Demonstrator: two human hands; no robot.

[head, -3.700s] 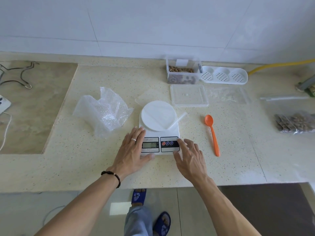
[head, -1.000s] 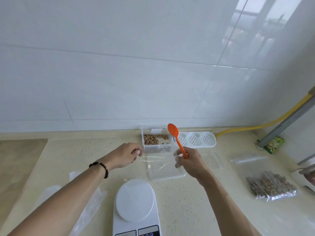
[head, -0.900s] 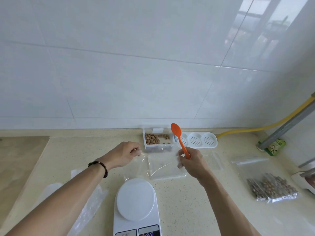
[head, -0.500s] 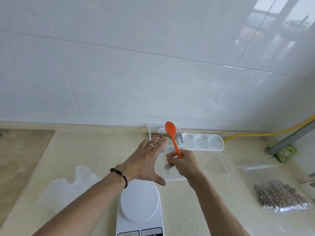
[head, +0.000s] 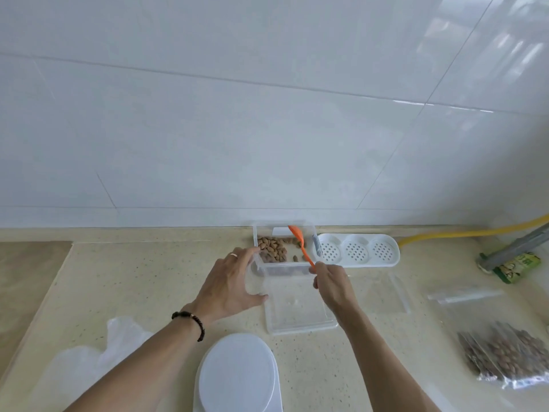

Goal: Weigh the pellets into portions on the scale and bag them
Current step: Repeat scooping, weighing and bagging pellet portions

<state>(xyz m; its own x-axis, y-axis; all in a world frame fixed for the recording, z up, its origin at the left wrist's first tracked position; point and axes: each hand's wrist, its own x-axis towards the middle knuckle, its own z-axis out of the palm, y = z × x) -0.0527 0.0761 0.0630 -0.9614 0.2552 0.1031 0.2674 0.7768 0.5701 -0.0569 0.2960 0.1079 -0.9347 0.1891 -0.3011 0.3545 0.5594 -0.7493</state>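
The brown almond-shaped pellets [head: 271,248] lie in a clear rectangular plastic tub [head: 283,267] just beyond both hands, where the right hand [head: 331,282] pinches the handle of an orange plastic spoon [head: 300,242] whose bowl is inside the tub, while the left hand [head: 230,282] grips the tub's left wall, fingers curved over its rim. A clear flat lid [head: 298,304] lies between the wrists, the white round-topped scale [head: 237,376] sits nearer than both hands, and a clear bag of bagged pellets [head: 502,359] lies well right of the right arm.

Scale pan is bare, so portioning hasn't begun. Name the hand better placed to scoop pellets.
Right. The right hand grips the orange spoon, whose bowl is already inside the clear container over the pellets. The left hand holds the container's left side, steadying it.
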